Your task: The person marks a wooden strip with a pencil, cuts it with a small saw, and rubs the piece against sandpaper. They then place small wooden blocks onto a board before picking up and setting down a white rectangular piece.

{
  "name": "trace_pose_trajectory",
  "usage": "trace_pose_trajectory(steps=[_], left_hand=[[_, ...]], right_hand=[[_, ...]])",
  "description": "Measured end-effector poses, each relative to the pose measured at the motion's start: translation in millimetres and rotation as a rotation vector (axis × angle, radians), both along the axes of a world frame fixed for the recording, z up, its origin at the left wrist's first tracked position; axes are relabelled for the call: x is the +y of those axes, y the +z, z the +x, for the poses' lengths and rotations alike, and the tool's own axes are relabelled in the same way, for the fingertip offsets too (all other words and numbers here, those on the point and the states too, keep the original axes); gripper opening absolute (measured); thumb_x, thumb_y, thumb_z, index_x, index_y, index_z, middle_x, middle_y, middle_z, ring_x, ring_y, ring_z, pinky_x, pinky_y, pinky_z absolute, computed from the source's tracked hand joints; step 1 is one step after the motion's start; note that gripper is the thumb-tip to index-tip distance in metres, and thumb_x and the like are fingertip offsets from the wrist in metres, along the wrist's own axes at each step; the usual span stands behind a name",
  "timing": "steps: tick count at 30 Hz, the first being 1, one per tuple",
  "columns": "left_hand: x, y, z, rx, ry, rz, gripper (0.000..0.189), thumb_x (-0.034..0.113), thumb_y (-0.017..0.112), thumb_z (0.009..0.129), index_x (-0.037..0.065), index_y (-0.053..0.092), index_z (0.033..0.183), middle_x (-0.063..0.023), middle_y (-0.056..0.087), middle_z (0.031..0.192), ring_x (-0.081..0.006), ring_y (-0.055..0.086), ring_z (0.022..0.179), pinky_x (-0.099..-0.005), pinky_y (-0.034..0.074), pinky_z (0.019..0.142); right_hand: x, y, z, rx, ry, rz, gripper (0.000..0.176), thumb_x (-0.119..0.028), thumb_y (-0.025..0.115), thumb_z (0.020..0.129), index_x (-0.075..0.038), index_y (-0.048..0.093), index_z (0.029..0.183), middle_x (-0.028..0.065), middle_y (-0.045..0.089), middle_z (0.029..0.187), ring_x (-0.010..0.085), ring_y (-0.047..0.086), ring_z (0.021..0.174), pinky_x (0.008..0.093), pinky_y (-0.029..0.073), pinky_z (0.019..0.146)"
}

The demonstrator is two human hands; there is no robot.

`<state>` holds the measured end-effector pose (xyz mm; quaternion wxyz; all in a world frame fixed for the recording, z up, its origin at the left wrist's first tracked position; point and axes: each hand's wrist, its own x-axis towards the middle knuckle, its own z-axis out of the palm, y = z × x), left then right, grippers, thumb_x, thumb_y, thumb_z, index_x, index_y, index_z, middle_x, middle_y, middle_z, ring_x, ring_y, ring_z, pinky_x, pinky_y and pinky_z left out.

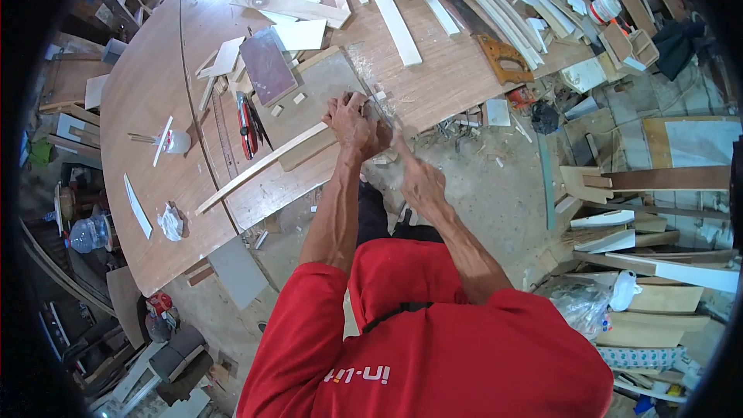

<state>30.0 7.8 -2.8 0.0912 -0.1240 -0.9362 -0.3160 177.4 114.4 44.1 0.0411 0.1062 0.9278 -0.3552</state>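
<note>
On the worktable (457, 81), near its front edge, my left hand (352, 120) presses down with curled fingers over the right end of a long thin wooden strip (263, 168). The strip lies slanted across a flat board (313, 81). Just right of and below it, my right hand (424, 184) is closed, its index finger stretched towards the left hand. A thin dark item shows between the hands, too small to make out. Two small wood pieces (299, 98) rest on the board, beside a dark reddish block (267, 67).
Left of the board lie a red cutter (247, 128) and a metal ruler (224, 131). A white cup (178, 142) stands farther left. A handsaw (503, 59) and long strips lie at the back right. Offcuts are piled along the right side (665, 178).
</note>
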Motion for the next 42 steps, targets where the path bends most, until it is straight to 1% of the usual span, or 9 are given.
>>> trace_pose_trajectory(steps=[20, 23, 25, 28, 32, 35, 37, 38, 42], left_hand=[[1, -6, -2, 0.023, -0.015, 0.015, 0.031, 0.010, 0.067, 0.058, 0.016, 0.063, 0.089, -0.0049, 0.058, 0.103, -0.0301, 0.045, 0.104, -0.0448, 0.031, 0.085], [0, -7, -1, -0.012, 0.002, 0.032, 0.032, 0.010, 0.068, 0.057, 0.016, 0.064, 0.088, -0.0049, 0.058, 0.103, -0.0300, 0.045, 0.104, -0.0443, 0.030, 0.085], [1, -2, 1, 0.021, 0.013, -0.015, 0.031, 0.010, 0.067, 0.058, 0.015, 0.063, 0.089, -0.0049, 0.058, 0.104, -0.0298, 0.045, 0.103, -0.0443, 0.030, 0.085], [1, 1, 1, -0.025, -0.004, -0.002, 0.030, 0.011, 0.067, 0.060, 0.014, 0.062, 0.089, -0.0053, 0.058, 0.105, -0.0298, 0.045, 0.103, -0.0446, 0.030, 0.085], [2, 7, -1, -0.014, -0.015, 0.018, 0.028, 0.011, 0.067, 0.061, 0.013, 0.061, 0.088, -0.0056, 0.058, 0.105, -0.0299, 0.046, 0.102, -0.0448, 0.030, 0.084], [1, -3, 4, 0.035, -0.003, -0.040, 0.025, 0.012, 0.067, 0.063, 0.014, 0.061, 0.087, -0.0058, 0.058, 0.104, -0.0299, 0.046, 0.102, -0.0447, 0.030, 0.084], [2, -2, 0, 0.023, 0.005, 0.025, 0.025, 0.012, 0.066, 0.062, 0.014, 0.061, 0.087, -0.0055, 0.058, 0.104, -0.0302, 0.045, 0.102, -0.0447, 0.030, 0.083], [3, 0, -3, 0.031, -0.002, 0.024, 0.025, 0.012, 0.066, 0.062, 0.014, 0.061, 0.087, -0.0055, 0.058, 0.104, -0.0302, 0.045, 0.102, -0.0447, 0.030, 0.083], [2, 2, -1, 0.009, 0.003, -0.001, 0.027, 0.011, 0.066, 0.061, 0.016, 0.061, 0.088, -0.0048, 0.058, 0.104, -0.0302, 0.045, 0.102, -0.0444, 0.030, 0.083]], right_hand=[[3, 2, -26, -0.029, 0.011, 0.066, 0.080, -0.005, 0.054, 0.074, -0.021, 0.028, 0.147, 0.0230, 0.063, 0.070, 0.0406, 0.064, 0.067, 0.0457, 0.050, 0.063], [2, -11, -3, 0.261, -0.006, -0.032, 0.081, -0.002, 0.054, 0.073, -0.017, 0.028, 0.147, 0.0231, 0.063, 0.074, 0.0409, 0.063, 0.068, 0.0494, 0.048, 0.063], [2, -8, 3, 0.030, 0.002, 0.020, 0.079, -0.009, 0.055, 0.077, -0.021, 0.023, 0.149, 0.0244, 0.063, 0.073, 0.0416, 0.064, 0.069, 0.0469, 0.049, 0.063], [1, 0, -27, -0.054, 0.017, 0.065, 0.079, -0.009, 0.053, 0.078, -0.022, 0.022, 0.149, 0.0253, 0.064, 0.077, 0.0423, 0.063, 0.068, 0.0482, 0.048, 0.063], [3, 20, -6, 0.025, 0.006, 0.002, 0.077, -0.007, 0.051, 0.078, -0.022, 0.024, 0.149, 0.0259, 0.064, 0.077, 0.0428, 0.063, 0.067, 0.0502, 0.048, 0.063], [1, 14, -8, -0.116, 0.013, 0.059, 0.077, -0.006, 0.049, 0.076, -0.021, 0.025, 0.148, 0.0259, 0.063, 0.077, 0.0423, 0.063, 0.069, 0.0497, 0.048, 0.065], [-1, 3, -34, 0.191, 0.008, 0.057, 0.078, -0.006, 0.049, 0.076, -0.021, 0.025, 0.148, 0.0255, 0.064, 0.076, 0.0421, 0.063, 0.069, 0.0494, 0.048, 0.066], [1, 2, -29, 0.199, 0.001, 0.057, 0.078, -0.006, 0.049, 0.076, -0.021, 0.025, 0.148, 0.0255, 0.064, 0.076, 0.0421, 0.063, 0.069, 0.0494, 0.048, 0.066], [5, 16, -11, -0.003, 0.011, 0.010, 0.078, -0.006, 0.049, 0.075, -0.021, 0.026, 0.148, 0.0247, 0.063, 0.074, 0.0412, 0.063, 0.069, 0.0490, 0.048, 0.066]])
